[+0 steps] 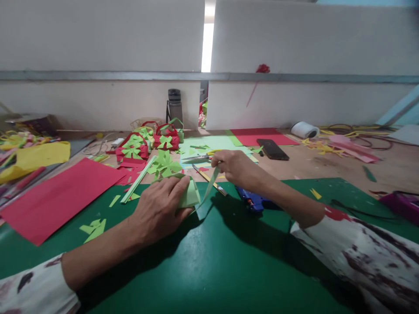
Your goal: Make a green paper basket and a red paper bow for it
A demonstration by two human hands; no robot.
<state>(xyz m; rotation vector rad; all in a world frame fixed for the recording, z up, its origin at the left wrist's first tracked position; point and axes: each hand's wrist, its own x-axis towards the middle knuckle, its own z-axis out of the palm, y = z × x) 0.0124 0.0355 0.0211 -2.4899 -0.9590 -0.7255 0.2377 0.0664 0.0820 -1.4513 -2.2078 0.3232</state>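
Note:
My left hand [163, 203] is closed around a small folded box of light green paper [190, 196], its thumb on the near side. From the box a narrow green paper strip [210, 185] rises to my right hand [234, 165], which pinches the strip's upper end. Whether the strip is joined to the box cannot be made out. Just behind the hands lie yellow-handled scissors [203, 156], partly covered by my right hand. A utility knife [212, 181] rests beneath the strip. Under my right forearm is a blue glue gun [252, 200].
A green cutting mat [209, 261] covers the near table. Red paper [62, 200] and green scraps [94, 230] lie left. Small red paper baskets [132, 148] with green flowers stand behind, near a bottle [174, 104]. A phone [272, 149] and a white roll [304, 130] lie right.

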